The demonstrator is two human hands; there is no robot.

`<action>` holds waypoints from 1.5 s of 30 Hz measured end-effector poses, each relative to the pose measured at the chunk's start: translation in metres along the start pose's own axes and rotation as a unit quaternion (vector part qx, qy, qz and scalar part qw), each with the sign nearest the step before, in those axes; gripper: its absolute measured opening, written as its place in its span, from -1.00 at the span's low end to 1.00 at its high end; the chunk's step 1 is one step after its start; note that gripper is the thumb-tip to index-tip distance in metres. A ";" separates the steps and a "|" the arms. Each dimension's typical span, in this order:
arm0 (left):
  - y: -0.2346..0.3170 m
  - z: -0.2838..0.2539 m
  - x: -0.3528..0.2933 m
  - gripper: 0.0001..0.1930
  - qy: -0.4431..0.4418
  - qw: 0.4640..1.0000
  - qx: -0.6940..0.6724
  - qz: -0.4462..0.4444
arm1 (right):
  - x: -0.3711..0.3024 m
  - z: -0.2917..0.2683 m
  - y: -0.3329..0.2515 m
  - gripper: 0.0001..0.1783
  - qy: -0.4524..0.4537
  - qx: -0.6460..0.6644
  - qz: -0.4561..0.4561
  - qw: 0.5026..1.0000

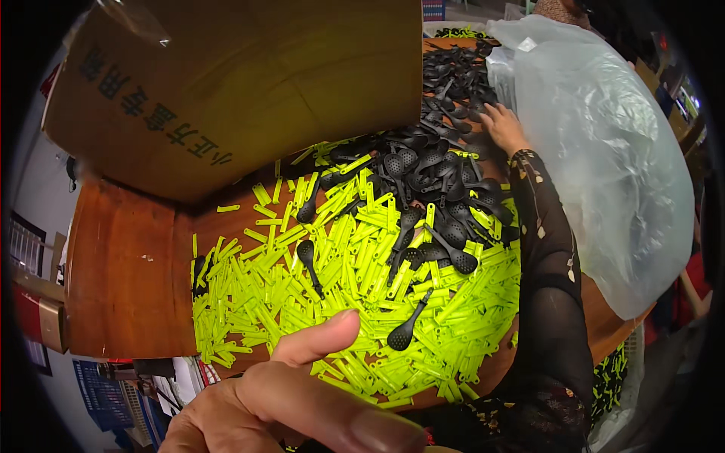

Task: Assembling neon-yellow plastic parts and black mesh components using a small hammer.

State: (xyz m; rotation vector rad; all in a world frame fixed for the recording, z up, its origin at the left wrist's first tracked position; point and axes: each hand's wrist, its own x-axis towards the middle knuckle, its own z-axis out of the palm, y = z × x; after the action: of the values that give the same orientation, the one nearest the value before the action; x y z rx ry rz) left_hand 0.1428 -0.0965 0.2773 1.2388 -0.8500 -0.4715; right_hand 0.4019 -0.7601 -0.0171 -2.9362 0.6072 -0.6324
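Observation:
Close to the camera, my left hand (279,400) is raised with thumb and forefinger stretched apart, and no object shows in it. My right hand (504,130) reaches to the far right of the table, fingers apart at the edge of a heap of black perforated spoon heads (427,162). Its fingertips are partly lost against the dark pieces. A wide spread of lime-green plastic handles (362,264) covers the middle of the table below the heap. A few loose black spoon heads lie on the green handles, one of them (402,334) nearest to my left hand.
A large cardboard box (249,90) stands at the far left of the brown wooden table (128,279). A big translucent plastic bag (604,151) bulges beside my right arm. Lower right, a container holds more green and black pieces (610,381). Blue crates (102,392) stand lower left.

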 end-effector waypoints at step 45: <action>-0.353 -0.119 0.274 -0.54 0.005 0.839 0.537 -0.090 | -0.086 -0.031 -0.156 -0.41 -0.224 0.301 -0.120 0.919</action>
State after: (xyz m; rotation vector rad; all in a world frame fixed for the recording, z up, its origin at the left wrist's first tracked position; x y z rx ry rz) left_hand 0.4492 -0.3225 0.0155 2.3692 -1.0232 -0.0890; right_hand 0.3741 -0.5826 0.0028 -2.4397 -0.0095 -0.1029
